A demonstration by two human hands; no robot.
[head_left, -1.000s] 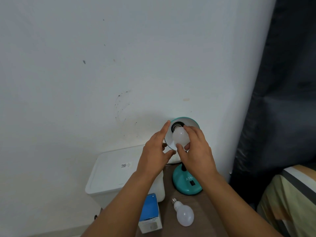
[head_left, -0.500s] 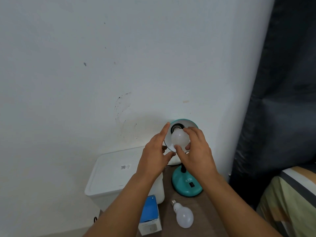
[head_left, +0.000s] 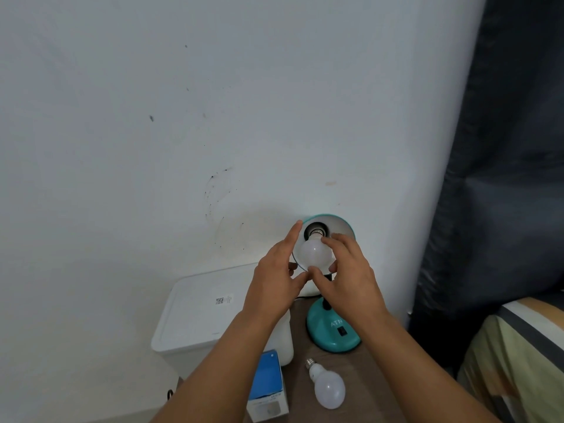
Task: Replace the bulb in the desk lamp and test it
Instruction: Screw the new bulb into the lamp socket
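Observation:
A teal desk lamp stands on a brown table, its round base near the wall and its shade tipped toward me. A white bulb sits with its metal thread at the socket inside the shade. My right hand grips that bulb with thumb below and fingers on top. My left hand rests against the shade's left rim, index finger stretched up along it and thumb under the edge. A second white bulb lies loose on the table in front of the base.
A blue and white bulb box lies left of the loose bulb. A white lidded bin stands at the table's left. A dark curtain hangs on the right, with a striped cushion below it. The white wall is close behind.
My right hand's fingers have shifted around the bulb and more of the bulb's neck and thread shows at the socket. My left hand stays on the shade.

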